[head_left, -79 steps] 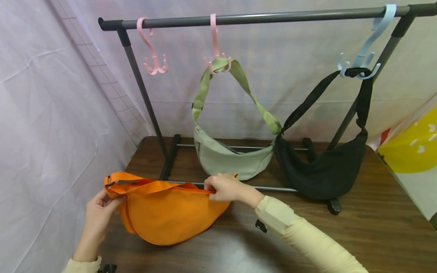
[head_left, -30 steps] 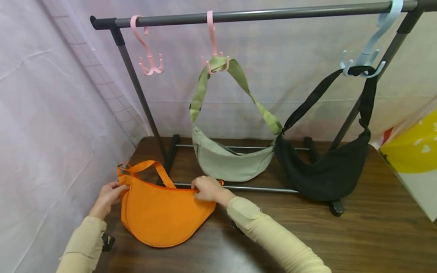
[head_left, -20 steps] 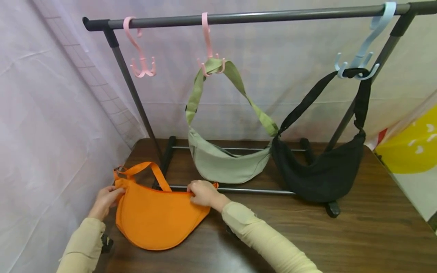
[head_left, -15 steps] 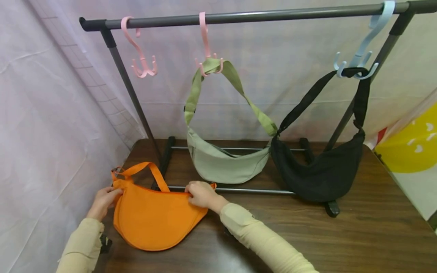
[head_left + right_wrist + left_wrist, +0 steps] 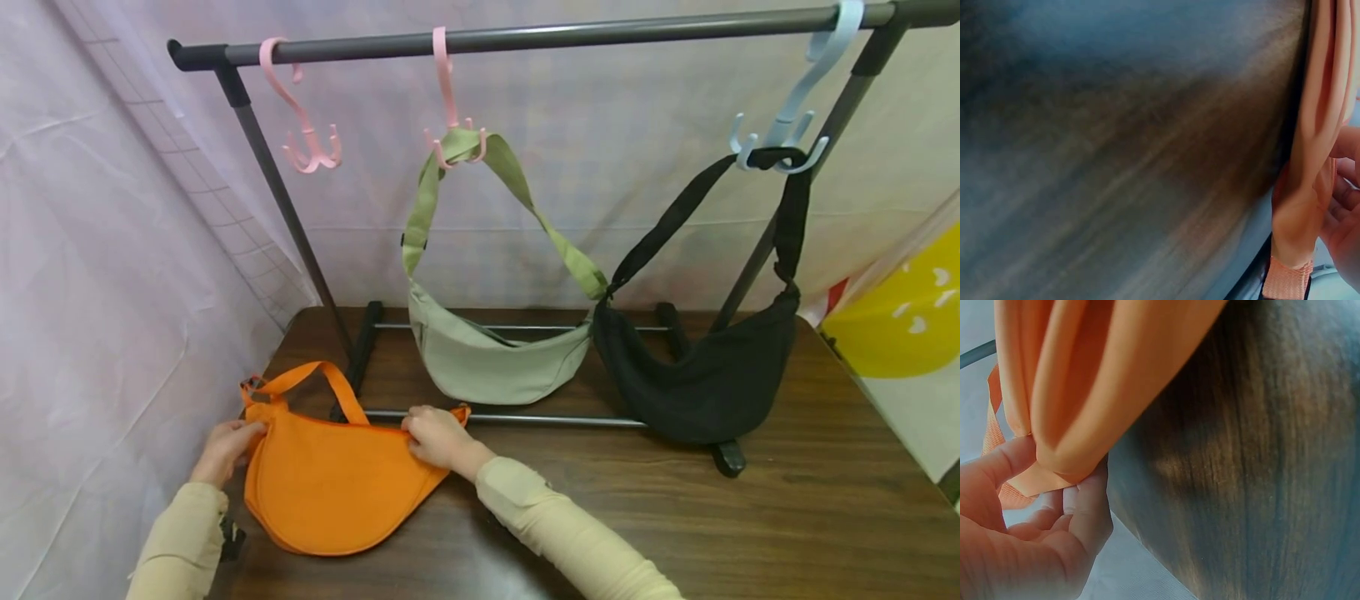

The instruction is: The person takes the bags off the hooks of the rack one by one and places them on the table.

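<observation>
A pale curtain [image 5: 90, 333] hung along the left edge of the dark wooden table [image 5: 750, 542]. Close to that edge, the left hand [image 5: 225, 452], its arm in a cream sleeve [image 5: 180, 533], pinched the left end of an orange bag [image 5: 337, 492], the thumb and fingers narrowed on the folded cloth. The bag was in the table's left part, nearer the front edge than the back; its red-trimmed top faced the back edge and its rounded bottom the front, and its strap [image 5: 341, 392] arched up behind it. Above, a pink hook [image 5: 307, 125] hung from a dark metal rack [image 5: 600, 33] that stood toward the table's back edge. The right hand [image 5: 441, 437] pinched the bag's top near its right end, its thumb and fingers narrowed on the gathered fabric.

Behind that hand, a second pink hook [image 5: 447, 83] carried a sage green bag [image 5: 502, 362] by its strap. Farther right, a black bag [image 5: 697, 383] met the green one's right end and hung from a light blue hook [image 5: 798, 83]. Beyond the table's right edge showed a yellow shape [image 5: 907, 325] with white marks.
</observation>
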### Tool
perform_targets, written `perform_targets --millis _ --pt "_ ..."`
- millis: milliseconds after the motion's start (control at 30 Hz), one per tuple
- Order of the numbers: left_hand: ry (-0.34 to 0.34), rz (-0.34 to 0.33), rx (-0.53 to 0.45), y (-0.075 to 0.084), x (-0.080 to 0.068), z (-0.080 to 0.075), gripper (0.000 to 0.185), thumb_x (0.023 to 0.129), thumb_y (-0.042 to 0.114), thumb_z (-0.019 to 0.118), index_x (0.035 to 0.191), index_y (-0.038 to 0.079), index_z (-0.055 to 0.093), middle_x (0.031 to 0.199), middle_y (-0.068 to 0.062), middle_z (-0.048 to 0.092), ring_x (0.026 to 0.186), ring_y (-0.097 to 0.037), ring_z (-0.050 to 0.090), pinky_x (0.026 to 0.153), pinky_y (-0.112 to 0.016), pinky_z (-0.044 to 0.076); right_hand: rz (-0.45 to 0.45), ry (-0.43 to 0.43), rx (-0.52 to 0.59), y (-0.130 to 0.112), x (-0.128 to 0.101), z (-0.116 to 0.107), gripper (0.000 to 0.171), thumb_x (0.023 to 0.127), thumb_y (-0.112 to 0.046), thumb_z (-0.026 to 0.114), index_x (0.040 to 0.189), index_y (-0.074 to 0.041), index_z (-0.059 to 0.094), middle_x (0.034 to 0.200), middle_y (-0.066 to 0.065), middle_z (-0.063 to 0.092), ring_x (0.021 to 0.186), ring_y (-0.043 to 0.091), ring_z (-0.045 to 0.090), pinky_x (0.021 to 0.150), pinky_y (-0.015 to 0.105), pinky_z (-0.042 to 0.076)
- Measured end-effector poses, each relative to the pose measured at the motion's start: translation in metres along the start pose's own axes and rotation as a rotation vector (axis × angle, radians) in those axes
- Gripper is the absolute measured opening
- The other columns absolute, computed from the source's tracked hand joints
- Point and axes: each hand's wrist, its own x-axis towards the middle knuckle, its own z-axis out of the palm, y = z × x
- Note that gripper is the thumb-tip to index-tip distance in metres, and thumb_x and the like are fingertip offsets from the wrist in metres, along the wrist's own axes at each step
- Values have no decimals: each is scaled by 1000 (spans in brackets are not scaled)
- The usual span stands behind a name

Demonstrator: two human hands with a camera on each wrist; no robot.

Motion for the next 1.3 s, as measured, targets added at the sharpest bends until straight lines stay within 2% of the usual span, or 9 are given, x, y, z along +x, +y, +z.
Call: perform_targets --millis 133,267,367,533,600,733,900,1067,1300 --pt "11 -20 20 -1 0 1 17 83 15 53 67 9 54 71 3 46 62 -6 46 54 -23 47 -1 17 -17 -2 -2 2 9 80 -15 63 88 -14 67 83 -1 57 81 15 57 68 24 48" --pt "-2 -12 -5 -2 0 1 24 83 13 52 91 -9 56 71 5 51 61 -5 49 55 -23 49 -2 32 -23 -3 -3 2 14 80 -14 63 93 -13 66 87 0 58 83 16 56 70 24 48" --pt "-15 -7 -6 -2 -1 0 41 85 13 51 110 -19 44 71 5 52 61 -4 51 56 -24 49 -8 32 -15 -3 -4 2 20 80 -14 62 100 -12 64 90 0 58 85 16 55 72 23 48" --pt "5 22 52 0 -5 -1 46 84 14 49 113 -21 41 78 -2 55 65 -6 50 59 -27 50 -28 48 0 -2 -7 -3 26 82 -15 62 107 -12 61 94 1 57 86 15 53 73 22 47" --pt "40 59 90 2 -8 -2 44 83 13 49 111 -21 43 79 -8 57 65 -7 51 58 -29 50 -40 61 10 -1 -9 -6 28 82 -16 62 110 -11 60 96 1 56 87 15 54 75 22 47" --pt "149 170 264 11 -14 -1 40 82 13 48 104 -20 50 78 -20 59 63 -18 55 55 -29 47 -67 81 17 0 -14 -17 34 83 -18 61 116 -10 57 102 2 56 91 16 55 78 23 47" --pt "258 284 477 26 -19 3 38 83 19 51 102 -13 57 98 -29 59 84 -41 55 69 -41 44 -79 103 26 4 -23 -32 41 84 -20 61 123 -10 53 110 2 56 97 15 54 80 25 47" --pt "305 355 553 51 -25 13 36 82 19 50 106 -7 58 102 -26 59 87 -41 55 68 -46 43 -104 185 35 14 -34 -50 45 83 -21 62 125 -9 51 114 5 54 102 17 53 81 28 48" --pt "332 568 611 101 -44 29 39 84 17 54 116 -5 53 112 -29 54 95 -44 52 71 -53 43 -145 356 37 32 -50 -88 45 82 -17 63 124 -6 52 116 9 54 106 21 51 80 31 49"
